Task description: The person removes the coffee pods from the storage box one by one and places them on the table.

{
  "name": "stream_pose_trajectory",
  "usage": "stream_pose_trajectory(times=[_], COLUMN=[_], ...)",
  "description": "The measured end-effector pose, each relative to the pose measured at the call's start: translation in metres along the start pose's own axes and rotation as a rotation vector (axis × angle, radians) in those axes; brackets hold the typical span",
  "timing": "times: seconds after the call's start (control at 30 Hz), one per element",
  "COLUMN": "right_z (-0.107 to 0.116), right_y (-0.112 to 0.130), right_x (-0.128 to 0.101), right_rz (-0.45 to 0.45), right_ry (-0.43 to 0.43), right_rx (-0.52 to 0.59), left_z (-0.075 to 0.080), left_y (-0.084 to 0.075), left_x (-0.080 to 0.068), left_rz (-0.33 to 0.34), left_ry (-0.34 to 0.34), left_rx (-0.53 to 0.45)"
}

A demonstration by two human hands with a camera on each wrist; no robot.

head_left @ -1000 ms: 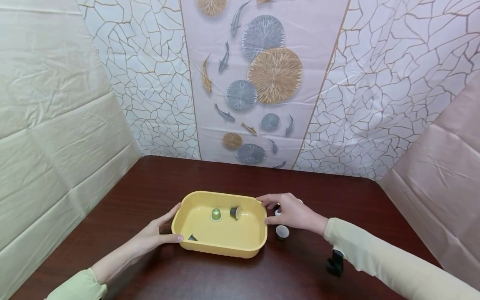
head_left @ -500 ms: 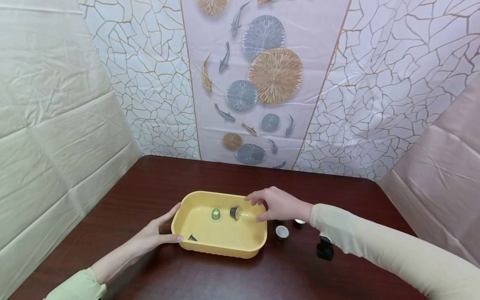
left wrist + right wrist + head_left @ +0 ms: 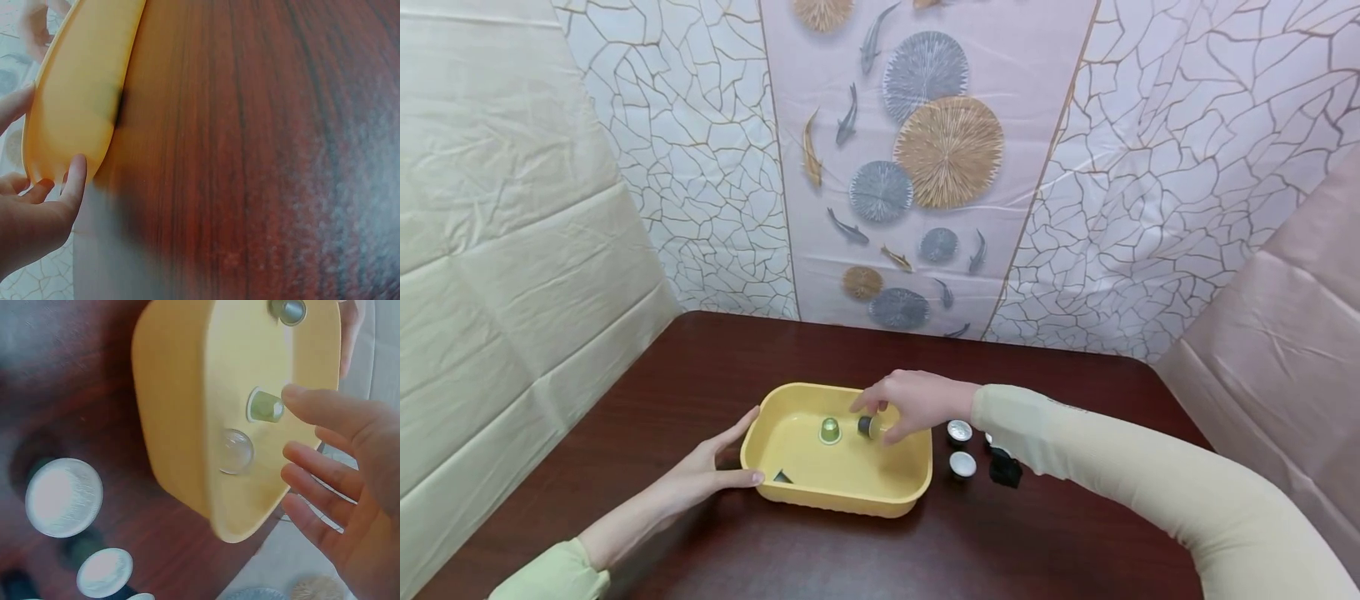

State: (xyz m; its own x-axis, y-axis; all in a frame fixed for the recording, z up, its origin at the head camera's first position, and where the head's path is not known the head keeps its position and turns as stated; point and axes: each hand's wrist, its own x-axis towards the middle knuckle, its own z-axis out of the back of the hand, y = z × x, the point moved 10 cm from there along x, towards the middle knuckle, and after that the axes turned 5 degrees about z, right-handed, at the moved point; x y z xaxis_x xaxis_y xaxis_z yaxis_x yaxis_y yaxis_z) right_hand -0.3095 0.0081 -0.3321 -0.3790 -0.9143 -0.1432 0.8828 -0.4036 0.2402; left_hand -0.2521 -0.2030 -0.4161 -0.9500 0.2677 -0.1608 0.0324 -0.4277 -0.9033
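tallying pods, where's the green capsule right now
In the head view the small green coffee capsule sits inside the yellow plastic tub, left of the dark capsule under the right hand.

dark wood table (image 3: 1075, 533); fish-patterned wall (image 3: 917, 167)

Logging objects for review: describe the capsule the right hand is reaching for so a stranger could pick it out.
On the dark wooden table sits a yellow tub. Inside, under the right hand, a dark capsule lies on its side; the green capsule beside it stands upright.
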Motion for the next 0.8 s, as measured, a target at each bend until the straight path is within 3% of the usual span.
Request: stream_pose_trajectory(times=[0.43, 0.8], right_z=[-0.006, -0.009], right_y=[0.015, 0.037], right_x=[0.034, 0.070], right_rz=[0.137, 0.259], right_ry=[0.157, 0.105], right_rx=[0.088, 0.020], left_z=[0.000, 0.000], left_y=[-0.005, -0.001], left_x=[-0.001, -0.001], left_rz=[-0.005, 0.017], left_ry=[-0.006, -0.004], left_rx=[0.012, 0.012])
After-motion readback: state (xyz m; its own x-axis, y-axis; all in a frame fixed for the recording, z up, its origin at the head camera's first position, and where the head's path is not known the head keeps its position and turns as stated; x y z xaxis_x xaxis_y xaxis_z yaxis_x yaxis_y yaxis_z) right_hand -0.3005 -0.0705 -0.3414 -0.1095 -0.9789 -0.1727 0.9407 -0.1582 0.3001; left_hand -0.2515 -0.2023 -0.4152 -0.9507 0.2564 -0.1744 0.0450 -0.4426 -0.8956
